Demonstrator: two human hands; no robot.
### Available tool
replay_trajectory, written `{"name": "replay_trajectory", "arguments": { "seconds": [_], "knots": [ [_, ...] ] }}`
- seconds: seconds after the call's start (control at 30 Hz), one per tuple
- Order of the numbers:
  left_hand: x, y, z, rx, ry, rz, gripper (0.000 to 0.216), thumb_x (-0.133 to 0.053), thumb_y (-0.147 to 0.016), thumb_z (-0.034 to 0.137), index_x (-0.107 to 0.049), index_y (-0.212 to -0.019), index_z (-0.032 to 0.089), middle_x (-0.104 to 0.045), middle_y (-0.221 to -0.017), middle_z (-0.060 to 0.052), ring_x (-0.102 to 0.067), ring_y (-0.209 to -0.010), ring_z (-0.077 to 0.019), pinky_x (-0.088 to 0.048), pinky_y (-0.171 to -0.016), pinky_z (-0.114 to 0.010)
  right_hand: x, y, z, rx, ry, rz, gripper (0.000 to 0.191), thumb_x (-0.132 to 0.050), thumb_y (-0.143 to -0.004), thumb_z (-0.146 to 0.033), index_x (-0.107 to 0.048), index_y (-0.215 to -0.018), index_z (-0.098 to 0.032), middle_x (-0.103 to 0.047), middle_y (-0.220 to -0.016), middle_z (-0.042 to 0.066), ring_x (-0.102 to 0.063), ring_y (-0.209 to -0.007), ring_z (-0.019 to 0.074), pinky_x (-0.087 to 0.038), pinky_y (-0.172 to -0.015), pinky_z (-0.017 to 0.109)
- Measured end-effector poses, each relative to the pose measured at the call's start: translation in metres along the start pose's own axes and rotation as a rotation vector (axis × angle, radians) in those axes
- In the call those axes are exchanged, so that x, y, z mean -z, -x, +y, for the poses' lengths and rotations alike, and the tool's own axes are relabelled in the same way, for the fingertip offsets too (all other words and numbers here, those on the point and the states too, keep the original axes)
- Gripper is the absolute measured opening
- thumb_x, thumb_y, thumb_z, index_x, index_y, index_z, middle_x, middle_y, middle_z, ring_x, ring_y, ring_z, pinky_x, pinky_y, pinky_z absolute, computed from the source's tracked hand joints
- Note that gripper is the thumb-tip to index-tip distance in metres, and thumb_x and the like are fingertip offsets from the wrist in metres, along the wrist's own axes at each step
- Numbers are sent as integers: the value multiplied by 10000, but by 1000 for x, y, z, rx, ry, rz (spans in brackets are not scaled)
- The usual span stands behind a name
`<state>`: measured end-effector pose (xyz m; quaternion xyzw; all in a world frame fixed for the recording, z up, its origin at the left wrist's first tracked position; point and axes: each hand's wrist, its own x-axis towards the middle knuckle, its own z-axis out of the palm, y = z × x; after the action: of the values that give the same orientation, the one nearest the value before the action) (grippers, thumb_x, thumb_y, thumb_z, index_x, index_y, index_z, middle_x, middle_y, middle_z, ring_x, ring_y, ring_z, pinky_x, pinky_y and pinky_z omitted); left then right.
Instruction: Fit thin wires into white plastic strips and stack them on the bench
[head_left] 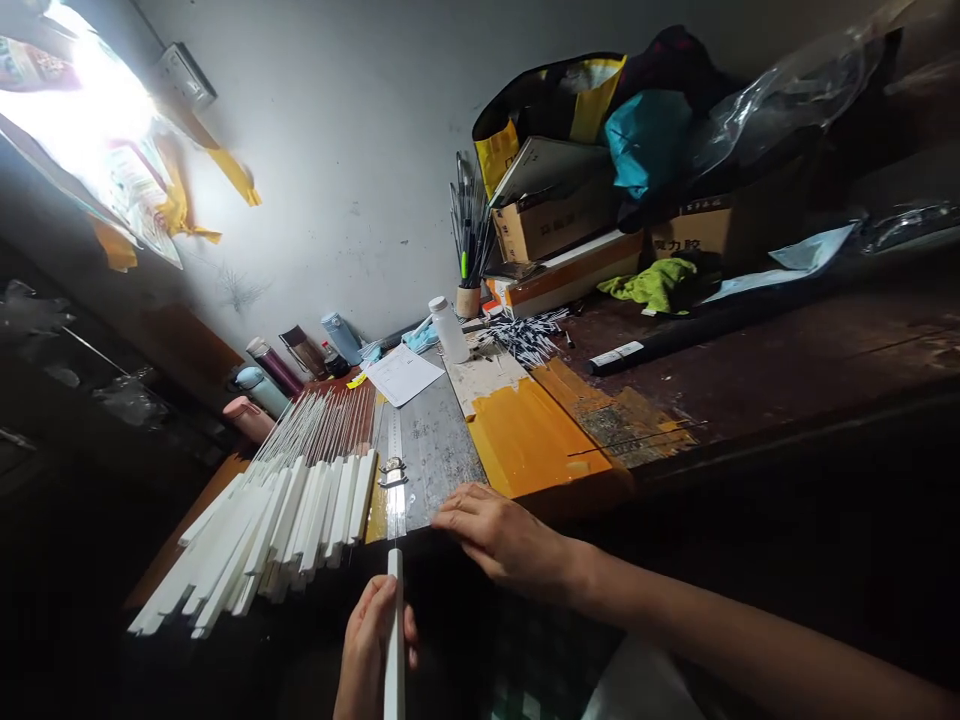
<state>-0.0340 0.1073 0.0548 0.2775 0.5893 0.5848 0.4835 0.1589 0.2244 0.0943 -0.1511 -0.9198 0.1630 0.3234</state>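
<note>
My left hand (pixel 367 635) is wrapped round a white square stick (pixel 394 640) below the table's front edge. From the stick's top a thin rod points toward a ruler (pixel 395 440) taped flat on the table, with a small metal clip (pixel 393 472) across it. At the edge, to the right of the ruler, my right hand (pixel 491 530) rests palm down, fingers slightly bent, with nothing visible in it. Left of the ruler lies a pile of similar white sticks (pixel 277 520), their thin rods (pixel 322 420) pointing to the back and their thick ends overhanging the edge.
A sheet of paper (pixel 405 374), a white plastic bottle (pixel 450 332) and a heap of small black-and-white pieces (pixel 529 338) lie farther back. Drink bottles (pixel 274 365) stand at the back left. Boxes (pixel 562 225) and a green cloth (pixel 652 287) are at the right.
</note>
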Motion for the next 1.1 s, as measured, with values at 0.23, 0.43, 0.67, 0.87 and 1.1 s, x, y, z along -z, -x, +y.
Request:
{"name": "replay_trajectory", "arguments": {
  "seconds": [0.23, 0.43, 0.67, 0.87, 1.1],
  "knots": [
    [5, -2, 1, 2, -9, -8, 413, -667, -712, 545, -459, -671, 191, -557, -403, 47, -472, -283, -78, -291, -331, -156, -32, -45, 11, 108, 34, -87, 323, -448, -912, -135, -567, -1213, -122, -620, -1235, 144, -519, -1174, 258, -398, -1001, 412],
    [1, 1, 3, -19, -23, 5, 369, -655, -746, 502, -489, -693, 177, -559, -438, 45, -468, -309, -67, -302, -358, -159, -44, -54, 17, 177, 9, -133, 270, -467, -905, -130, -597, -1139, -170, -652, -1151, 112, -512, -1181, 237, -375, -999, 422],
    [-1, -7, 6, -36, -29, -1, 376, -677, -729, 508, -511, -727, 171, -571, -459, 36, -459, -335, -65, -305, -372, -160, -48, -52, 16, 157, -42, -108, 274, -463, -898, -124, -587, -1140, -156, -639, -1173, 117, -497, -1196, 248, -322, -1049, 463],
    [0, -7, 12, -19, -43, -44, 329, -666, -762, 480, -537, -778, 178, -600, -538, 22, -502, -417, -83, -348, -432, -175, -49, -52, 17, 130, -168, -23, 350, -477, -878, -108, -572, -1209, -172, -653, -1154, 123, -525, -1174, 260, -339, -1046, 507],
    [-1, 18, 2, -75, -110, 69, 341, -738, -710, 434, -633, -923, 190, -639, -738, -6, -570, -644, -133, -418, -584, -214, -40, -19, -2, -132, -422, 303, 262, -439, -960, -228, -545, -1199, -214, -668, -1043, 81, -623, -986, 185, -510, -884, 356]
  ]
}}
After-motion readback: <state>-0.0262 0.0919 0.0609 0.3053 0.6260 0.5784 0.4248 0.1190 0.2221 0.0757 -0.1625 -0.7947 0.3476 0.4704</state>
